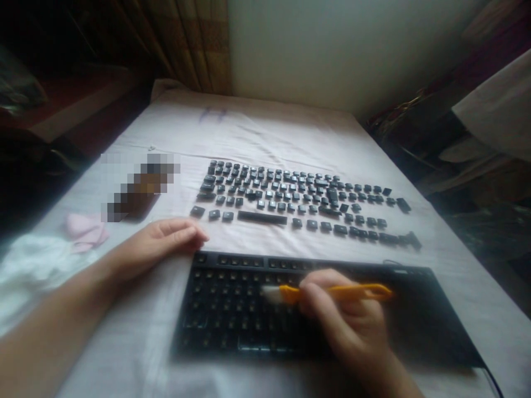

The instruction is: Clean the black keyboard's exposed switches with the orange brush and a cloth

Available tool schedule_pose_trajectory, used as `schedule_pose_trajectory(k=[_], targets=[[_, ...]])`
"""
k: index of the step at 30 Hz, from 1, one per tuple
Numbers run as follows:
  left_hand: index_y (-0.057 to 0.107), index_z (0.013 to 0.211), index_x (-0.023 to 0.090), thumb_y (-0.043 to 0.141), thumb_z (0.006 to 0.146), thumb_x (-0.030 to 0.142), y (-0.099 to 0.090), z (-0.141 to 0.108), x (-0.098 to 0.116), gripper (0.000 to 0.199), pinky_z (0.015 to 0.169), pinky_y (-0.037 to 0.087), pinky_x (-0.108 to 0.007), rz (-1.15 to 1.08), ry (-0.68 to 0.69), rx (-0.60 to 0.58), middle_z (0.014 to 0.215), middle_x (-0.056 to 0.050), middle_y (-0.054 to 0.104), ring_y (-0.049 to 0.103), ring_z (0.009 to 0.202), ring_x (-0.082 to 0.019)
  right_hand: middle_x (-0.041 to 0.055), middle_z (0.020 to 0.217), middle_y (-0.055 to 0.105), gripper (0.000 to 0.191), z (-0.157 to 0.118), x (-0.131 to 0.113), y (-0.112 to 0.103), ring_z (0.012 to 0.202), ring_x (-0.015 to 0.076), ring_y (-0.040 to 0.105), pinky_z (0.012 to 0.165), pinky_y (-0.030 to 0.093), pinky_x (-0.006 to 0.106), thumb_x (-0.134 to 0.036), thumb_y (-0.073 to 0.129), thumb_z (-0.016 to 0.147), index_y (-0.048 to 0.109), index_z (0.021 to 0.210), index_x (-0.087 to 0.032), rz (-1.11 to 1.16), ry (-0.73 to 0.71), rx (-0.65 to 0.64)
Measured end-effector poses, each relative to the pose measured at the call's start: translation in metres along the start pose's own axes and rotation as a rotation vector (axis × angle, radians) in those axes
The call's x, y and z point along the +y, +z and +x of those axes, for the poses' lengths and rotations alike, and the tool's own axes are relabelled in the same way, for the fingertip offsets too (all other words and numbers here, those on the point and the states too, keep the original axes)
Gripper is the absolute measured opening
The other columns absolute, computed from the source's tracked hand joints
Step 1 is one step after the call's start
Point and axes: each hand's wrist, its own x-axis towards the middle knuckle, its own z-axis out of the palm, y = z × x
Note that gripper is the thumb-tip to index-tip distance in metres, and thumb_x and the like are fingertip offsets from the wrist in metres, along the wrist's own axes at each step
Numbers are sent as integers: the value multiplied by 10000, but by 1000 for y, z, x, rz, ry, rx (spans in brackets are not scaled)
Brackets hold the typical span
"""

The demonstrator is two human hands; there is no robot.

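A black keyboard base with its keycaps off lies on the pale cloth. Over its middle, my right hand grips a brush with an orange handle, its light bristles pointing left at the bare key switches. My left hand rests on the cloth by the keyboard's upper left corner, fingers curled together; whether anything is between them is hidden. Beyond the keyboard, the loose black keycaps are laid out in rows, with the long space bar in the nearest row.
On the left lie a pink cloth, a white crumpled cloth and a dark object blurred by pixels. A cable leaves the keyboard's lower right corner. A curtain and a wall stand behind the bed.
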Motion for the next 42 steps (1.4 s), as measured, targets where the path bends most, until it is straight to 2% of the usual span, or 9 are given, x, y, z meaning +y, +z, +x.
schedule_pose_trajectory(k=[3,6,12,16,19,23,26,32,42], targets=[[822,855,257,793,772,417,-10,1,-2,183,703,604,-238,112,2,-82,861,-73,795,739,795,-240,-23,618,682,94,-2,2,0,450,120,630,431,530,188,-204,642,946,733,929,-218,53,63,151],[827,871,265,849,709,320,-24,-2,-2,173,760,609,-267,198,-42,-165,901,-74,803,752,859,-273,-22,630,698,96,-1,2,-2,458,122,643,421,542,186,-219,663,944,757,951,-237,73,60,193],[819,1013,274,877,629,207,-38,-14,9,394,840,608,-305,299,-77,-237,1023,-48,812,757,957,-308,-16,754,781,117,-1,-1,-4,602,165,759,584,644,223,-185,692,906,704,1002,-252,-6,91,101],[821,1023,289,918,527,131,-32,-15,13,529,873,605,-324,314,-88,-227,1124,-95,794,738,1043,-345,-22,776,789,123,3,-7,-5,610,153,768,586,627,185,-158,667,901,687,975,-253,-86,-40,-26],[813,1062,298,899,558,125,-28,-15,11,541,909,589,-313,308,-69,-255,1149,-91,786,729,1067,-336,-8,746,781,140,8,-13,-7,590,166,756,579,624,214,-122,630,877,675,919,-248,-190,-146,-111],[815,1039,317,864,589,92,-26,-14,6,506,903,596,-334,201,-51,-278,1115,-70,792,732,1044,-329,-6,674,754,162,12,-17,-9,521,165,722,522,595,238,-100,572,856,650,874,-241,-241,-250,-150],[819,1017,316,843,616,102,-22,-13,7,455,863,608,-328,198,-35,-284,1058,-61,799,743,978,-315,-6,680,753,164,12,-17,-7,529,158,719,544,590,242,-91,566,847,646,877,-231,-254,-275,-187],[831,993,285,829,671,243,-11,-10,15,325,729,606,-288,379,60,-274,889,-69,806,745,782,-284,-18,648,739,178,11,-15,-2,486,137,689,518,552,225,-69,564,834,633,879,-227,-240,-340,-214],[813,1037,307,742,778,380,-12,-9,12,279,716,584,-268,496,115,-302,897,-60,801,743,782,-263,-41,667,750,177,10,-16,-2,498,117,699,541,566,188,-80,596,824,632,891,-240,-217,-320,-175]])
